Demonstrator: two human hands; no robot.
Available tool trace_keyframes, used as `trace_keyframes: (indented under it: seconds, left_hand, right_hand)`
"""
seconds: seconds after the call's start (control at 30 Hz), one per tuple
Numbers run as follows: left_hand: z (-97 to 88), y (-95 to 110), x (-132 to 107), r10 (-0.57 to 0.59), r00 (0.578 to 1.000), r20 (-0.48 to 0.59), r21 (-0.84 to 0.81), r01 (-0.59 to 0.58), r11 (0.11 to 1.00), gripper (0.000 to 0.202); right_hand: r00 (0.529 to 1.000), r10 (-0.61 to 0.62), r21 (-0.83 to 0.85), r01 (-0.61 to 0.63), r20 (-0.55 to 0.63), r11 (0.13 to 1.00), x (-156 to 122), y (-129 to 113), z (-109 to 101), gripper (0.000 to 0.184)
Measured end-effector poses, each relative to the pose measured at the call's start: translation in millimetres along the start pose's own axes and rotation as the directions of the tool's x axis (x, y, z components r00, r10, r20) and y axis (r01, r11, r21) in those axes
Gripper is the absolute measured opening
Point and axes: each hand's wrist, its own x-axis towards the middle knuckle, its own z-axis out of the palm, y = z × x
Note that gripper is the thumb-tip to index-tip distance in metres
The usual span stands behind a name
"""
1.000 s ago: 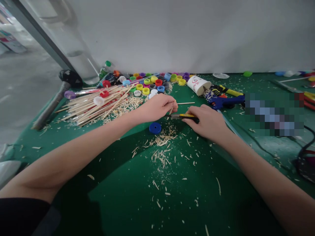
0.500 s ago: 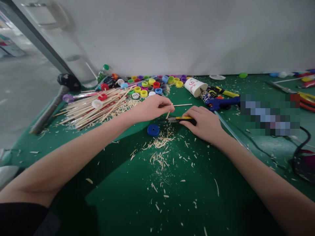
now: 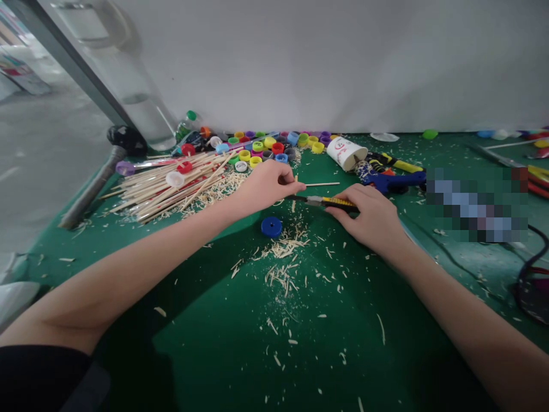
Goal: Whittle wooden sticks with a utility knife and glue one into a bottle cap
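My left hand pinches a thin wooden stick that points right over the green table. My right hand grips a yellow and black utility knife, whose blade tip reaches toward the fingers of the left hand, just under the stick. A blue bottle cap lies on the table below the left hand. Pale wood shavings are scattered in front of both hands.
A pile of wooden sticks lies at the left, and several coloured bottle caps sit behind it by the white wall. A tipped white paper cup, a blue glue gun and black cables occupy the right.
My right hand has drawn the knife a little to the right, so more of the blade shows. A short wood piece that stood under my left fingers is no longer held there.
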Motion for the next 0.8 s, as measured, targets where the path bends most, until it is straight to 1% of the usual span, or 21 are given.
trace_keyframes:
  seconds: [0.07,0.13,0.33,0.4,0.5,0.6,0.7,0.8]
  left_hand:
    - [1.5,0.9,-0.5,0.003,1.0,-0.016,0.02,-0.003,1.0,0.033]
    - [2.6,2.4,-0.6,0.02,1.0,-0.003,0.034,-0.02,0.999,0.032]
    - [1.9,5.5,0.3,0.094,0.991,0.098,0.055,-0.1,0.993,0.031]
    - [0.9,5.7,0.7,0.101,0.987,0.127,0.042,-0.107,0.993,0.032]
    - [-1.1,7.2,0.5,0.099,0.975,0.2,0.011,-0.103,0.995,0.034]
    - [-2.5,10.2,-1.2,0.108,0.959,0.263,-0.005,-0.111,0.994,0.035]
    - [-2.3,11.6,-2.5,0.126,0.958,0.259,-0.015,-0.127,0.992,0.033]
    - [-1.9,9.8,-2.2,0.108,0.974,0.201,-0.012,-0.108,0.994,0.03]
  right_hand:
    - [1.0,-0.003,0.005,0.003,0.006,1.0,1.6,-0.2,-0.1,0.018]
    - [1.0,-0.007,0.009,0.007,0.016,1.0,3.0,-0.7,0.1,0.018]
    - [0.999,-0.025,-0.028,0.026,0.044,0.999,6.0,-1.7,3.6,0.019]
    - [0.998,-0.024,-0.045,0.026,0.05,0.999,7.0,-1.6,5.1,0.02]
    - [0.996,-0.028,-0.058,0.032,0.08,0.998,8.6,-1.3,7.0,0.021]
    - [0.989,-0.064,-0.076,0.075,0.131,0.994,9.5,-1.3,8.7,0.02]
    - [0.986,-0.087,-0.108,0.102,0.141,0.989,9.3,-1.6,10.2,0.02]
    - [0.987,-0.091,-0.11,0.106,0.134,0.988,8.1,-2.1,10.5,0.022]
